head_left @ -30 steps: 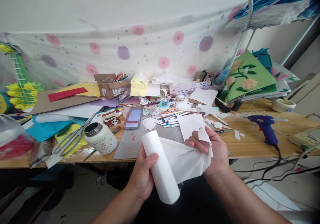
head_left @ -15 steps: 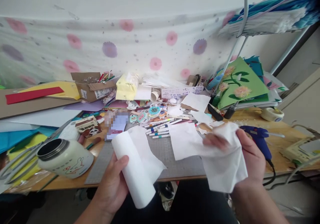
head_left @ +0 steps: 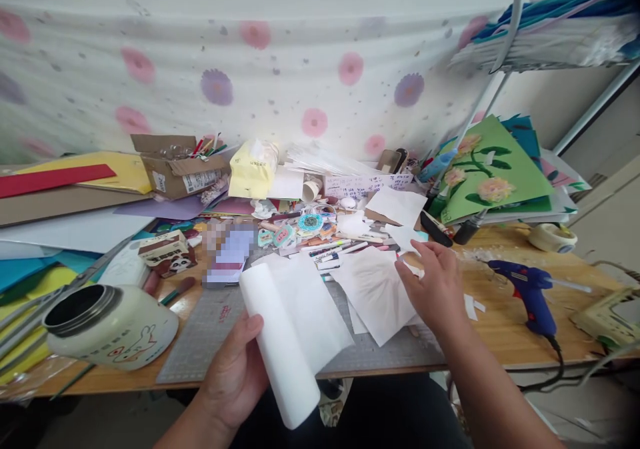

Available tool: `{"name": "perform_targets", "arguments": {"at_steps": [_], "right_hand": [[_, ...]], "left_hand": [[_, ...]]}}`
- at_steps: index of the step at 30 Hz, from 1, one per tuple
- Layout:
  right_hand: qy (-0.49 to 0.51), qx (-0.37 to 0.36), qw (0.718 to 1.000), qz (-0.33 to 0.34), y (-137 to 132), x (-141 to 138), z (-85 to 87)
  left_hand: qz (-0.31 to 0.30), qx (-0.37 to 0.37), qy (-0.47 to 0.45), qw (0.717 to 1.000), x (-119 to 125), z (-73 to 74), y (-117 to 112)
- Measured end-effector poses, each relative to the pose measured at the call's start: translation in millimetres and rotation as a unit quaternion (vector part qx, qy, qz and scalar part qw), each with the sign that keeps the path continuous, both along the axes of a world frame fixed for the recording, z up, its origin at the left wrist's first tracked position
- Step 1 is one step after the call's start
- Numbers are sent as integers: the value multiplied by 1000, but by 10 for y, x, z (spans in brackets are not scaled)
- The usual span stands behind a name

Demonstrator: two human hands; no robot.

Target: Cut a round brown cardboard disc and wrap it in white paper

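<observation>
My left hand (head_left: 235,362) is wrapped around a roll of white paper towel (head_left: 280,349), held tilted at the front edge of the table. A loose end of the roll hangs out to the right over the grey cutting mat (head_left: 200,329). Over the mat's right part lies a creased white paper towel sheet (head_left: 377,292), partly covering another white sheet. Just beyond its right edge hovers my right hand (head_left: 437,282), fingers apart, with nothing visibly gripped. Several markers (head_left: 333,259) lie behind the sheets, partly covered.
On the left stand a wide-mouthed cream bottle (head_left: 115,329) and a small panda carton (head_left: 167,252). A phone (head_left: 230,255) lies behind the mat. To the right are a blue glue gun (head_left: 530,292) with its cord and a small white bowl (head_left: 553,237). Craft clutter lines the back.
My right hand has let go of the creased sheet, which now lies on the mat over the other one. The roll stays in my left hand. The view has shifted slightly.
</observation>
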State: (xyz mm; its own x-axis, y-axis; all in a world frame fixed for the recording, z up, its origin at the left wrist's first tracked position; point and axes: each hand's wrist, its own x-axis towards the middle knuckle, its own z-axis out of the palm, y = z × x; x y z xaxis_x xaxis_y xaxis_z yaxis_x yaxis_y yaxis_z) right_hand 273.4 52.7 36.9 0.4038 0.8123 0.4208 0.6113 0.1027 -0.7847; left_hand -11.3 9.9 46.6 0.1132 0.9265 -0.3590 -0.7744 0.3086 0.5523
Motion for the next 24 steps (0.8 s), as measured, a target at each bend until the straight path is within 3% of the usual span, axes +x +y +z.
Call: {"name": "perform_targets", "arguments": {"at_steps": [1, 3, 5, 7, 11, 14, 19, 24], "right_hand": [[3, 6, 999, 32, -70, -103, 43], [81, -44, 981, 170, -208, -372, 109], [175, -138, 927, 301, -320, -663, 126], [233, -189, 887, 351, -395, -904, 106], [332, -245, 850, 326, -478, -1139, 99], [383, -286, 832, 282, -538, -1132, 169], [412, -140, 872, 224, -607, -989, 275], [564, -78, 799, 194, -579, -922, 337]], "left_hand": [[-18, 11, -8, 1000, 2, -4, -5], [-64, 31, -23, 997, 8, 2, -29], [-109, 53, -35, 992, 9, 28, -74], [-131, 76, -43, 987, 1, 64, -136], [-136, 94, -52, 985, -57, 107, -254], [-172, 54, -95, 979, -112, 96, -297], [-227, 27, -176, 957, -83, 19, -287], [-160, 26, -149, 975, 90, -75, -298]]}}
